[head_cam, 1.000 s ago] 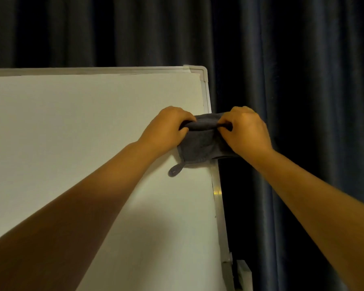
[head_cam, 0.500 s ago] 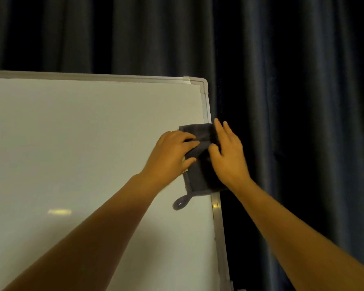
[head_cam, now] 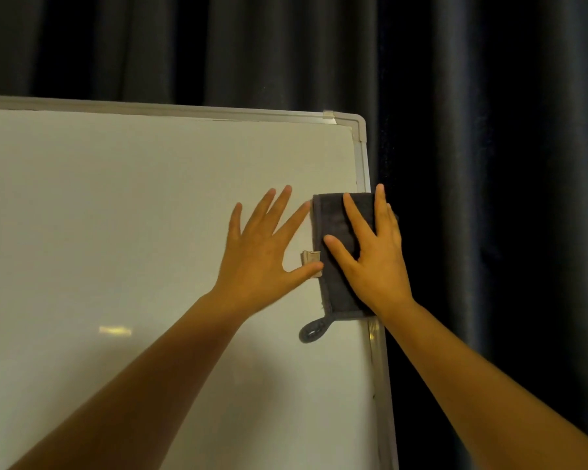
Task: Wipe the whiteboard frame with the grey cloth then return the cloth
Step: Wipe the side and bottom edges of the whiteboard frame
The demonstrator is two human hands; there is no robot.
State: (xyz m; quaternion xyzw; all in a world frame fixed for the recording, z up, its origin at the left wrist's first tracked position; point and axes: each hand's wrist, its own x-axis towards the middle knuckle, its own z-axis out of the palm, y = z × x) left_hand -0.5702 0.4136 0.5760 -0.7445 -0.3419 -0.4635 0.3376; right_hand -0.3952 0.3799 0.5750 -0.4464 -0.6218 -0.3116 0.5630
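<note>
The folded grey cloth (head_cam: pixel 333 228) lies flat over the right side of the whiteboard frame (head_cam: pixel 362 157), below the top right corner. My right hand (head_cam: pixel 377 266) presses on it with thumb and forefinger spread across its front, and the outer fingers reach over the frame's edge. My left hand (head_cam: pixel 262 252) rests on the white board beside the cloth, fingers spread, holding nothing. Its thumb tip touches a small beige tag (head_cam: pixel 309 257) at the cloth's left edge. A hanging loop (head_cam: pixel 313 331) dangles from the cloth's lower left corner.
A dark pleated curtain (head_cam: pixel 489 164) hangs behind and to the right of the board. The white board surface (head_cam: pixel 116 215) fills the left side of the view, and its frame runs along the top (head_cam: pixel 150 108) and down the right edge (head_cam: pixel 381 385).
Both hands held the bunched cloth before. The cloth now lies flat on the frame under my right hand, and my left hand has let go and spread open on the board.
</note>
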